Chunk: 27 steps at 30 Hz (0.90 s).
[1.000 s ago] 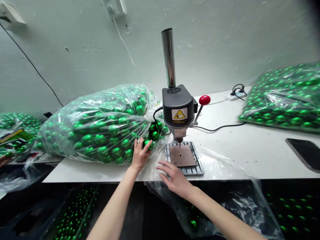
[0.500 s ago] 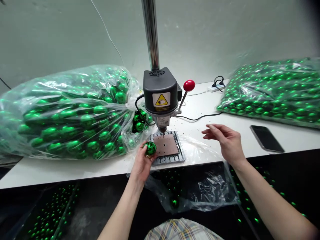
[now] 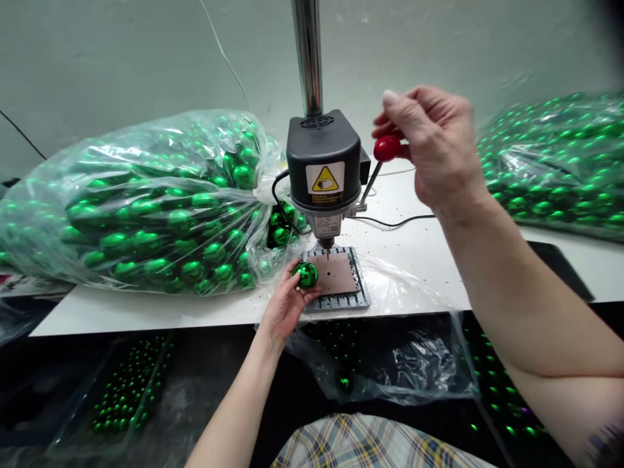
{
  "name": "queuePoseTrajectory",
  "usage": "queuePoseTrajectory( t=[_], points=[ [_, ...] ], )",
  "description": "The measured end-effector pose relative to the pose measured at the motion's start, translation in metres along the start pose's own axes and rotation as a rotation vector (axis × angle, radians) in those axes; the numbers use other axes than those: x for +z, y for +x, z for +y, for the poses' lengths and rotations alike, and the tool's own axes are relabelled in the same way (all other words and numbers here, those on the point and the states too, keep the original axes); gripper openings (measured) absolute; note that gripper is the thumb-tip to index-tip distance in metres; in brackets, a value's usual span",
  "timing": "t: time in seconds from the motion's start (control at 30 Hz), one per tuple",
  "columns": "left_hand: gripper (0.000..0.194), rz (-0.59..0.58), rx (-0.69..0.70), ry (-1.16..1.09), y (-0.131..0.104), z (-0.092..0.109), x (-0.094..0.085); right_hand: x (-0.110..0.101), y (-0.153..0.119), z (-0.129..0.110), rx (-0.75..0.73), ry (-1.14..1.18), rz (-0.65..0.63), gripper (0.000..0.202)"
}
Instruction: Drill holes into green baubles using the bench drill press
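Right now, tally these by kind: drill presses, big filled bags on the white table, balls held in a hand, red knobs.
Drill press: 1
Big filled bags: 2
Green ball in the left hand: 1
Red knob by the right hand: 1
Total: 5

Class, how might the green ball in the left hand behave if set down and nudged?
The green ball would probably roll, being round. Its glossy surface may feel slippery. The left hand alone supports it, perhaps suggesting lightness.
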<state>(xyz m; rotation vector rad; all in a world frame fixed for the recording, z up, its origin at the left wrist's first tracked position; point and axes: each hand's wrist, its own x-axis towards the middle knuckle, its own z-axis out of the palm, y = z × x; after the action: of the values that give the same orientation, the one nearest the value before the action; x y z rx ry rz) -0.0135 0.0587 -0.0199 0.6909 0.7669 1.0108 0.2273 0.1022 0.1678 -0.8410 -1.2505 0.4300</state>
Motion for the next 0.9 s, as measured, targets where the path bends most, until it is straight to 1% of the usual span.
queuePoseTrajectory(
  t=[0.07, 0.13, 0.23, 0.33, 0.4, 0.43, 0.5, 0.53, 0.6, 0.67, 0.7, 0.73, 0.77, 0.8, 0.83, 0.87, 0.9],
  points=[
    [0.058, -0.017, -0.015, -0.009, -0.001, 0.000, 0.000, 0.010, 0.001, 0.006, -0.022, 0.033, -0.002, 0.031],
    [0.057, -0.009, -0.015, -0.015, -0.002, -0.002, -0.003, 0.015, 0.000, 0.010, -0.021, 0.071, 0.036, 0.033],
    [0.053, 0.014, -0.001, -0.037, 0.000, -0.006, -0.007, 0.018, 0.000, 0.009, 0.077, 0.131, 0.079, 0.031],
    [0.054, 0.032, 0.031, -0.043, 0.004, -0.011, -0.009, 0.022, 0.005, 0.006, 0.154, 0.106, 0.026, 0.026],
    [0.052, 0.081, 0.066, -0.009, 0.008, -0.012, -0.008, 0.025, 0.009, 0.006, 0.156, 0.080, -0.016, 0.022],
    [0.049, 0.119, 0.087, 0.003, 0.009, -0.012, -0.008, 0.026, 0.010, 0.005, 0.130, 0.061, -0.029, 0.021],
    [0.041, 0.183, 0.115, -0.009, 0.011, -0.009, -0.007, 0.024, 0.008, 0.005, -0.012, 0.003, -0.008, 0.016],
    [0.037, 0.196, 0.116, -0.032, 0.011, -0.006, -0.006, 0.021, 0.003, 0.006, -0.119, -0.026, 0.046, 0.014],
    [0.031, 0.179, 0.091, -0.087, 0.009, -0.001, -0.005, 0.013, -0.018, 0.008, -0.372, -0.060, 0.238, 0.013],
    [0.028, 0.140, 0.045, -0.134, 0.003, 0.002, -0.002, 0.003, -0.055, 0.015, -0.589, -0.094, 0.406, 0.010],
    [0.027, 0.119, 0.020, -0.149, -0.001, 0.002, -0.001, 0.000, -0.078, 0.020, -0.675, -0.181, 0.346, 0.008],
    [0.026, 0.097, -0.004, -0.159, -0.006, 0.001, 0.001, -0.003, -0.102, 0.026, -0.712, -0.303, 0.163, 0.006],
    [0.027, 0.075, -0.027, -0.166, -0.010, -0.002, 0.003, -0.004, -0.127, 0.033, -0.688, -0.339, 0.018, 0.010],
    [0.029, 0.055, -0.053, -0.174, -0.014, -0.005, 0.006, -0.003, -0.149, 0.041, -0.621, -0.372, -0.111, 0.023],
    [0.032, 0.041, -0.079, -0.186, -0.017, -0.008, 0.009, -0.001, -0.169, 0.048, -0.478, -0.417, -0.226, 0.042],
    [0.033, 0.030, -0.108, -0.201, -0.020, -0.012, 0.012, 0.002, -0.185, 0.055, -0.354, -0.437, -0.270, 0.054],
    [0.033, 0.024, -0.140, -0.220, -0.022, -0.017, 0.015, 0.006, -0.197, 0.061, -0.263, -0.424, -0.312, 0.059]
  ],
)
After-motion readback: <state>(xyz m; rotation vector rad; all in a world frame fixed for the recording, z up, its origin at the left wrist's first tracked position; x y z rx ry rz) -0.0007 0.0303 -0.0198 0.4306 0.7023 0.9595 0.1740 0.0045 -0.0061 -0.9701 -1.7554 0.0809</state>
